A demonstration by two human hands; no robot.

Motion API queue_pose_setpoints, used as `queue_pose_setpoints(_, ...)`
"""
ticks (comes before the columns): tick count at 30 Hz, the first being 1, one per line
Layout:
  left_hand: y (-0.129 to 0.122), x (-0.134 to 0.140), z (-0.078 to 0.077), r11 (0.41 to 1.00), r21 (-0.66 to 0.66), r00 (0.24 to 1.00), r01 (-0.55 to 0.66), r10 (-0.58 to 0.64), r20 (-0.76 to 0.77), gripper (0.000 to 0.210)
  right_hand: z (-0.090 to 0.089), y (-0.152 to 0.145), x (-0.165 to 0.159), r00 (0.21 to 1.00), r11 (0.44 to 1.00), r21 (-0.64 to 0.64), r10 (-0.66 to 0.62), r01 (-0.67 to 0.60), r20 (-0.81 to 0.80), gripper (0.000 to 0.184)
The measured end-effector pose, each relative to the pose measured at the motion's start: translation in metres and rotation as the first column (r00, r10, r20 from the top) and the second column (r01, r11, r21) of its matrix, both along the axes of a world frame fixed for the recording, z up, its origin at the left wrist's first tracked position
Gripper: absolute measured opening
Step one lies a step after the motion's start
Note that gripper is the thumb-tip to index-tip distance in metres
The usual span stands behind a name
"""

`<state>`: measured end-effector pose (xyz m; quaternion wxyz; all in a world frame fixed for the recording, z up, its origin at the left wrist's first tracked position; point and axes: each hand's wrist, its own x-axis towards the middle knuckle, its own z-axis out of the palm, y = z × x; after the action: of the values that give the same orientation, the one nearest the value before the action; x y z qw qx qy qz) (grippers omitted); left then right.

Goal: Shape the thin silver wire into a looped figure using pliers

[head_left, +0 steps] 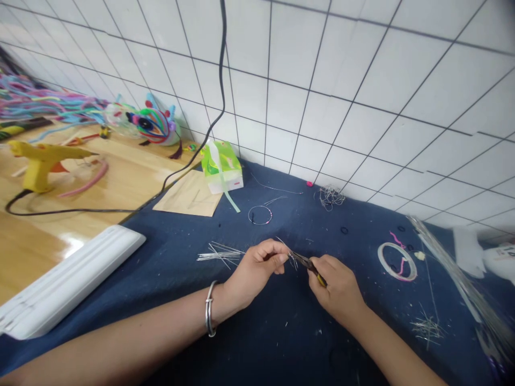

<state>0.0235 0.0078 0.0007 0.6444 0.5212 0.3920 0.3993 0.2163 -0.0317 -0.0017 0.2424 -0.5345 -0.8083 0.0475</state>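
My left hand (259,268) pinches a thin silver wire (295,261) between thumb and fingers. My right hand (336,289) is closed round the yellow-and-black handles of a pair of pliers (306,262). The plier jaws meet the wire right beside my left fingertips; whether they are clamped on it is too small to tell. Left of my left hand lies a bundle of cut wire pieces (219,254). A wire ring with small pink beads (259,215) rests on the dark blue cloth (257,343) beyond my hands.
Tangled wire (330,198) lies by the tiled wall. On the right are a tape roll (380,262), wire scraps (428,328) and long wires (454,273). To the left stand a tissue pack (231,182), a white power strip-like box (76,281) and a yellow glue gun (38,163), its cord trailing.
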Motion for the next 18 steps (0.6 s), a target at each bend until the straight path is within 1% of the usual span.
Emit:
queue_pose_setpoints(10,0.0008,0.0003,-0.0023,1.0,0.004,1.0,0.002,-0.002,-0.012,0.009,-0.002,0.0013,0.0023,0.999,0.999,0.044,-0.007,0.005,0.042,0.018)
queue_pose_setpoints(18,0.0,0.0013,-0.0012,1.0,-0.003,1.0,0.016,-0.016,0.003,0.01,0.0008,-0.0006,0.0028,0.996,0.998,0.056,-0.013,0.008,0.085,0.018)
